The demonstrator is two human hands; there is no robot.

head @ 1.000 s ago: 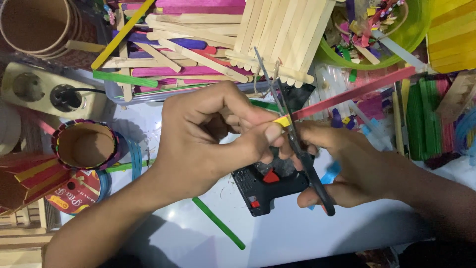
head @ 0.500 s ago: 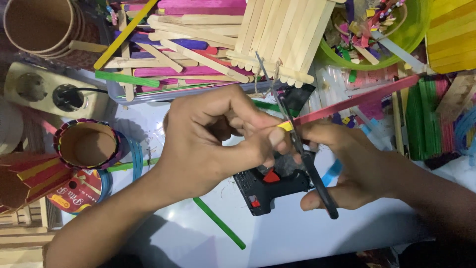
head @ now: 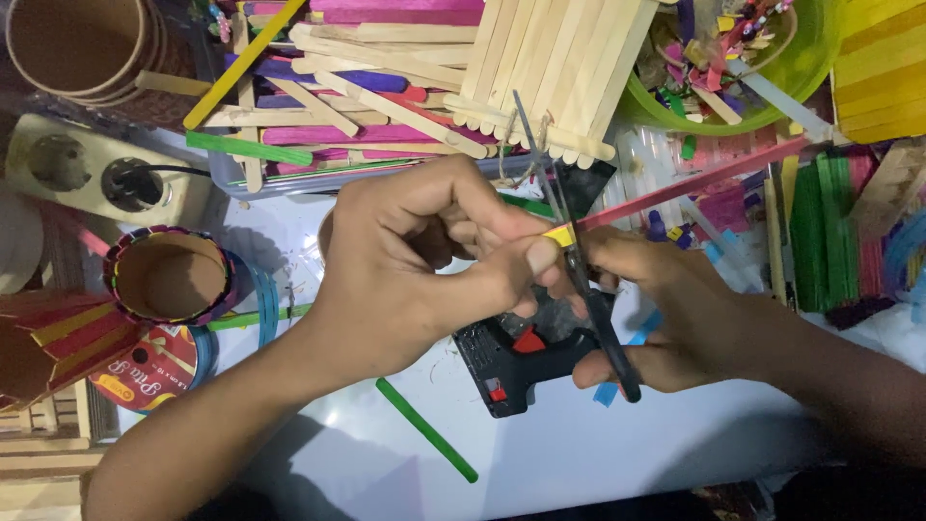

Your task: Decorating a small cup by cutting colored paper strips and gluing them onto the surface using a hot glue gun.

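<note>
Two bare forearms, no sleeves in view, left hand [head: 405, 280], right hand [head: 666, 309], no rings or watch

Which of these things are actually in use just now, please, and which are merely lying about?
In use: left hand pinching a yellow stick piece; right hand working the scissors.

Lying about: black glue gun, green stick, power strip, cardboard tube.

round red-and-yellow label [head: 145, 371] on tape roll, lower left
</note>
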